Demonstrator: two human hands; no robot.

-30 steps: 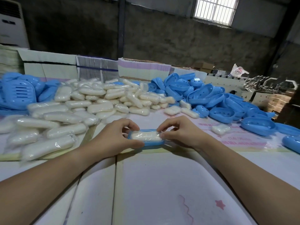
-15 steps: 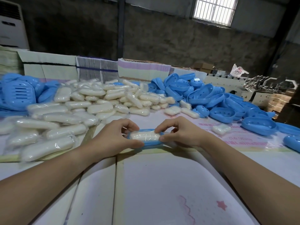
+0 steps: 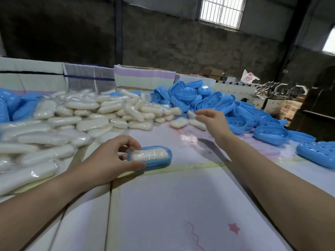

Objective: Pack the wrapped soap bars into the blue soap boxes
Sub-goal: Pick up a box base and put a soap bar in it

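Soap box: blue soap box (image 3: 154,161) on white table (image 3: 181,205), wrapped soap bar (image 3: 149,154) lying inside.
Left hand: left hand (image 3: 110,160) grips the box's left end.
Right hand: right hand (image 3: 213,122) raised, fingers loosely spread, holding nothing, near pile of blue box halves (image 3: 217,104).
Loose bars: heap of wrapped soap bars (image 3: 81,116) at left.

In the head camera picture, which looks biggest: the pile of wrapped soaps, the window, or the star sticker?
1. pile of wrapped soaps, by far the largest
2. window, though it is far away
3. star sticker, smallest though nearest
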